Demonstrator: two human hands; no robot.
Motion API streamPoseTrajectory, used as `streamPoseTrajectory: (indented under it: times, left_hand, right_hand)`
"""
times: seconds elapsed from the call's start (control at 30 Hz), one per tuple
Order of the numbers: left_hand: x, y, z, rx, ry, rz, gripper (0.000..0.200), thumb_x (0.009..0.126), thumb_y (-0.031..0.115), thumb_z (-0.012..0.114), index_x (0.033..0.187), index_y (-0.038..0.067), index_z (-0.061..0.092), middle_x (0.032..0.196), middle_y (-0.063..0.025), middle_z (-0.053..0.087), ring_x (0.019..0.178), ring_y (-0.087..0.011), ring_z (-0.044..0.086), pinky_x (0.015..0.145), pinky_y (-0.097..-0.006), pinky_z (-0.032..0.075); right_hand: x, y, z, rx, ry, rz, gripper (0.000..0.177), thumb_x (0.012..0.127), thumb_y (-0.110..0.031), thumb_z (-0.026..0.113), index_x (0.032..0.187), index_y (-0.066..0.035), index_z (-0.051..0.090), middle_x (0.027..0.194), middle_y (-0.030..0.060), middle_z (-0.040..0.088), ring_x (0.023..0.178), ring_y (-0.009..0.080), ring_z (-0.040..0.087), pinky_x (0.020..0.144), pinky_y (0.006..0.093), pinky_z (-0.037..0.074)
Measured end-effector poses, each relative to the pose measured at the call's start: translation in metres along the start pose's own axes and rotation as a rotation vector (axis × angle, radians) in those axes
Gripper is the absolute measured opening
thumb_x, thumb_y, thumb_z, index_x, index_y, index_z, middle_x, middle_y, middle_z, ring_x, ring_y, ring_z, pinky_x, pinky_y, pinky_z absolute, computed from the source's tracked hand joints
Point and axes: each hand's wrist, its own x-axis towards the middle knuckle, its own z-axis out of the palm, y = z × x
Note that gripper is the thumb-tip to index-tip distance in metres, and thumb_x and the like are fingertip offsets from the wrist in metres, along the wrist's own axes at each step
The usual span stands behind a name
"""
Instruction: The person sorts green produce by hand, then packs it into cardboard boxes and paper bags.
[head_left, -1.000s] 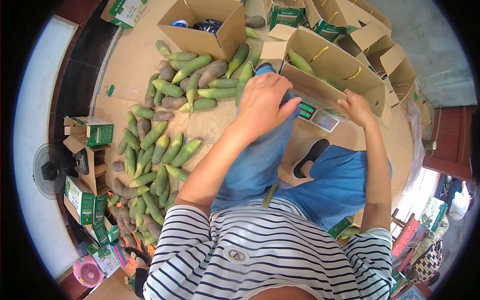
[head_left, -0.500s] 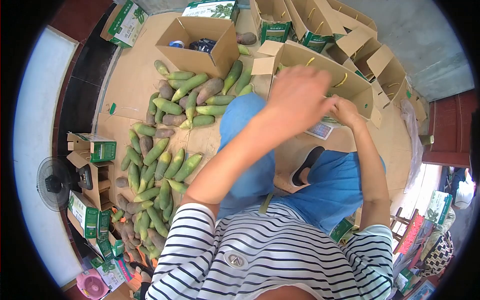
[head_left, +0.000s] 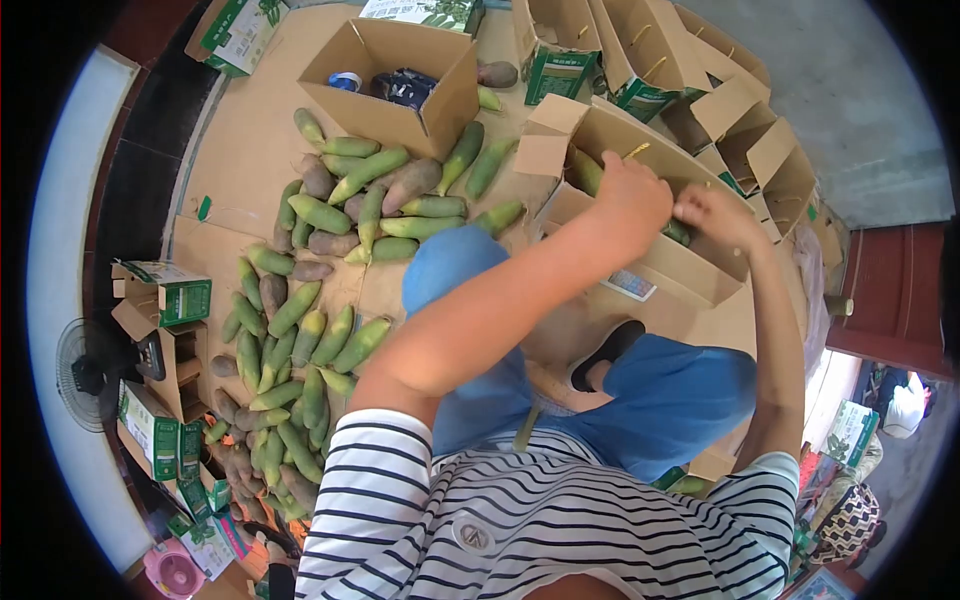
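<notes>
My left hand (head_left: 634,205) is over the near side of an open cardboard box (head_left: 690,270), its fingers curled beside a yellow cord handle (head_left: 637,150). Whatever those fingers hold is hidden. My right hand (head_left: 718,215) is bent over the same box, a little to the right, with fingers pressed together. I cannot make out what is between them. Green radishes (head_left: 585,172) lie inside the box, partly covered by my hands. A printed card (head_left: 630,284) lies on the floor against the box's near side.
Many green and purplish radishes (head_left: 320,215) spread over the cardboard floor at the left. A box with dark and blue items (head_left: 450,110) stands behind them. More open boxes (head_left: 560,70) crowd the back right. A fan (head_left: 88,372) stands far left.
My hands, close together and overlapping before, are now slightly apart over the box. My left hand has moved right, and my right hand also sits slightly farther right. The view has shifted slightly.
</notes>
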Motion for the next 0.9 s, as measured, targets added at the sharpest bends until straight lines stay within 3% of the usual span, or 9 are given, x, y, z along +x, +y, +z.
streamPoseTrajectory:
  times: [0.13, 0.23, 0.43, 0.53, 0.77, 0.9]
  left_hand:
    - [-0.006, 0.009, -0.008, -0.01, -0.012, 0.054, 0.02, 0.075, 0.014, 0.06, 0.094, 0.006, 0.061, 0.09, -0.0104, 0.061, 0.09, -0.0252, 0.057, 0.083, -0.0439, 0.039]
    - [-0.014, 0.012, -0.01, -0.04, -0.007, 0.077, 0.022, 0.074, 0.014, 0.06, 0.094, 0.005, 0.061, 0.086, -0.0103, 0.06, 0.088, -0.0258, 0.056, 0.085, -0.0449, 0.038]
    - [-0.023, 0.007, -0.019, -0.136, 0.023, 0.08, 0.021, 0.074, 0.017, 0.058, 0.088, 0.002, 0.061, 0.083, -0.013, 0.058, 0.085, -0.0288, 0.054, 0.088, -0.048, 0.037]
    - [-0.027, 0.008, -0.017, -0.066, 0.064, 0.048, 0.023, 0.075, 0.018, 0.056, 0.09, 0.001, 0.061, 0.086, -0.0153, 0.059, 0.087, -0.0318, 0.054, 0.09, -0.0495, 0.036]
    - [-0.032, 0.004, -0.022, -0.121, -0.005, 0.079, 0.029, 0.078, 0.02, 0.051, 0.095, -0.001, 0.062, 0.092, -0.0171, 0.06, 0.097, -0.0369, 0.053, 0.094, -0.0509, 0.035]
    - [-0.033, 0.003, -0.022, -0.108, -0.019, 0.048, 0.031, 0.078, 0.021, 0.05, 0.096, -0.001, 0.061, 0.091, -0.0171, 0.06, 0.097, -0.0365, 0.054, 0.095, -0.0507, 0.035]
  right_hand:
    - [0.069, -0.016, -0.033, -0.003, 0.381, -0.124, 0.024, 0.087, -0.026, 0.056, 0.091, -0.002, 0.057, 0.084, 0.0164, 0.061, 0.081, 0.0318, 0.059, 0.071, 0.0381, 0.046]
    - [0.133, -0.018, -0.037, -0.063, 0.48, -0.231, 0.024, 0.087, -0.025, 0.056, 0.09, -0.002, 0.058, 0.091, 0.015, 0.061, 0.084, 0.0325, 0.058, 0.074, 0.0397, 0.046]
    - [0.249, -0.02, -0.024, -0.187, 0.508, -0.146, 0.027, 0.087, -0.024, 0.055, 0.103, -0.003, 0.059, 0.119, 0.014, 0.054, 0.104, 0.0313, 0.055, 0.086, 0.0413, 0.045]
    - [0.295, -0.013, -0.015, -0.309, 0.537, -0.127, 0.032, 0.088, -0.023, 0.054, 0.112, -0.003, 0.057, 0.134, 0.0131, 0.044, 0.115, 0.0312, 0.05, 0.094, 0.0401, 0.043]
    - [0.37, 0.004, 0.006, -0.302, 0.465, -0.082, 0.041, 0.087, -0.021, 0.056, 0.125, -0.005, 0.049, 0.142, 0.0126, 0.034, 0.121, 0.0298, 0.046, 0.099, 0.0393, 0.04]
    - [0.396, 0.017, 0.016, -0.275, 0.341, -0.062, 0.04, 0.087, -0.023, 0.057, 0.123, -0.007, 0.05, 0.133, 0.0128, 0.044, 0.117, 0.0293, 0.049, 0.096, 0.0394, 0.042]
